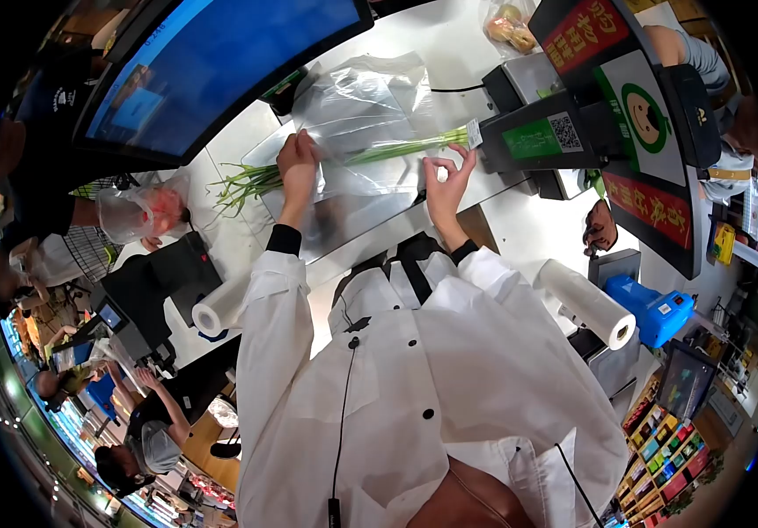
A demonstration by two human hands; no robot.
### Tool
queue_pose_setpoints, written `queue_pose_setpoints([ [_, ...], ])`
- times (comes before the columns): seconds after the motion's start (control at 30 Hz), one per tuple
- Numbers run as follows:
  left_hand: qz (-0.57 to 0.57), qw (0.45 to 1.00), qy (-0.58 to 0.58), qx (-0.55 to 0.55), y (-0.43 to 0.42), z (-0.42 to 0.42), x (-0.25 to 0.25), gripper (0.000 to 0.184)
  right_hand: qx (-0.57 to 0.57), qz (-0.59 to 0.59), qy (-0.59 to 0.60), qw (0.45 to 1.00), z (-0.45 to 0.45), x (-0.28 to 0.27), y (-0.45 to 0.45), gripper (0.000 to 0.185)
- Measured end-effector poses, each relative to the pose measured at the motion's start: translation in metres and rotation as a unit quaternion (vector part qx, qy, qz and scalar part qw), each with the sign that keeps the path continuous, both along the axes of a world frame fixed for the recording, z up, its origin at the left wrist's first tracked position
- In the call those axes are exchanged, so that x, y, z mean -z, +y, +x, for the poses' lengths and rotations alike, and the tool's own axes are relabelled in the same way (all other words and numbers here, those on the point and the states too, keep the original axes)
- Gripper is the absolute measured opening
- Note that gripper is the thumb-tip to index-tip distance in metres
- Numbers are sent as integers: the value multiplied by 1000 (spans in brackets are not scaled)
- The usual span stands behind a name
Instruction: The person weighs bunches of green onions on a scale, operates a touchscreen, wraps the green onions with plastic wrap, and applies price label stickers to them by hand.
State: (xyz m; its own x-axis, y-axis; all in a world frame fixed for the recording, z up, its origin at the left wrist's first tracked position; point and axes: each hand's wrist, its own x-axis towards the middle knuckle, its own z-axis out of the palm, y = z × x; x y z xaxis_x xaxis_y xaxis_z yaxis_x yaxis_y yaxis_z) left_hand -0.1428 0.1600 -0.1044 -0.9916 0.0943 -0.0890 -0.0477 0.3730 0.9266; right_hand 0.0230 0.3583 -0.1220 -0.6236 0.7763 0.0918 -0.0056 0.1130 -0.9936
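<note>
A bunch of long green stalks (379,154) lies across the counter, its loose leafy ends (242,185) toward the left. A clear plastic bag (352,97) is spread over and around the middle of the bunch. My left hand (298,167) is closed at the bag's left side, above the stalks, gripping the plastic. On the right, my right hand (447,187) has thumb and forefinger curled together in a ring, with other fingers stretched up. Anything in that pinch is too small to see. A small white printed label (474,134) sits by those fingertips, at the stalks' right end.
A large blue screen (220,70) stands at upper left, and a payment stand (537,136) with a QR code at right. Rolls of plastic bags (585,304) flank me. Bagged red produce (154,211) lies left; bagged fruit (509,31) sits behind. Other people stand around the counter.
</note>
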Motion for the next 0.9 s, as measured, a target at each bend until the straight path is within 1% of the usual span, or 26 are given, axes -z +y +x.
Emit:
queue_pose_setpoints([
  [0.03, -37, 999, 7, 5, 1, 1, -6, 31, 0, -2, 0, 1000, -2, -2, 2, 82],
  [0.07, -74, 997, 13, 9, 0, 2, -10, 27, -9, 29, -1, 1000, -4, -5, 7, 80],
  [0.1, -76, 997, 14, 8, -1, 0, -12, 27, -17, 59, -3, 998, -5, -8, 13, 78],
  [0.13, -94, 994, 60, 16, -2, -3, -12, 23, -14, 170, -1, 985, -10, -10, 23, 73],
  [0.17, -112, 988, 104, 24, -3, -5, -12, 24, -15, 168, -2, 986, -14, -14, 33, 73],
  [0.2, -173, 977, 118, 42, -4, -10, -6, 29, -53, 194, -39, 979, -20, -26, 42, 72],
  [0.23, -173, 977, 118, 43, -1, -14, -8, 29, -91, 220, -75, 968, -25, -30, 49, 70],
  [0.3, -249, 964, 93, 28, 10, -17, -12, 30, -108, 227, -59, 966, -30, -28, 59, 68],
  [0.33, -282, 957, 62, 34, 13, -19, -13, 35, -124, 241, -60, 961, -32, -30, 64, 69],
  [0.37, -280, 958, 60, 31, 15, -17, -15, 35, -141, 255, -62, 955, -34, -32, 67, 70],
  [0.4, -333, 902, 276, 14, 17, -13, -15, 39, -135, 266, -50, 953, -37, -30, 70, 71],
  [0.43, -369, 797, 479, -3, 17, -9, -16, 43, -137, 266, -51, 953, -38, -29, 73, 71],
  [0.47, -374, 842, 385, 52, 15, 3, -3, 46, -150, 276, -54, 948, -42, -27, 76, 71],
  [0.5, -380, 875, 284, 96, 13, 15, 9, 48, -162, 285, -57, 943, -43, -27, 78, 70],
  [0.53, -363, 850, 310, 223, 18, 25, -3, 47, -163, 285, -60, 943, -40, -26, 77, 70],
  [0.57, -339, 811, 331, 344, 21, 32, -9, 46, -175, 263, -73, 946, -39, -24, 77, 70],
  [0.6, -354, 773, 382, 362, 20, 32, -6, 50, -189, 242, -84, 948, -41, -26, 76, 69],
  [0.63, -355, 775, 382, 357, 18, 31, -3, 50, -193, 245, -82, 947, -41, -30, 77, 69],
  [0.67, -371, 773, 373, 355, 13, 29, 0, 49, -149, 374, -99, 910, -38, -35, 77, 70],
  [0.7, -387, 770, 364, 354, 11, 28, -2, 47, -102, 494, -113, 856, -36, -40, 76, 70],
  [0.73, -389, 770, 363, 352, 10, 27, -3, 47, -104, 494, -111, 856, -38, -41, 74, 70],
  [0.8, -371, 766, 368, 374, 9, 27, -5, 47, -225, 500, -14, 836, -42, -45, 64, 72],
  [0.83, -371, 766, 367, 375, 9, 28, -4, 47, -225, 500, -15, 836, -46, -49, 59, 72],
  [0.9, -366, 776, 325, 398, 10, 27, -4, 46, -398, 426, -44, 811, -56, -55, 53, 76],
])
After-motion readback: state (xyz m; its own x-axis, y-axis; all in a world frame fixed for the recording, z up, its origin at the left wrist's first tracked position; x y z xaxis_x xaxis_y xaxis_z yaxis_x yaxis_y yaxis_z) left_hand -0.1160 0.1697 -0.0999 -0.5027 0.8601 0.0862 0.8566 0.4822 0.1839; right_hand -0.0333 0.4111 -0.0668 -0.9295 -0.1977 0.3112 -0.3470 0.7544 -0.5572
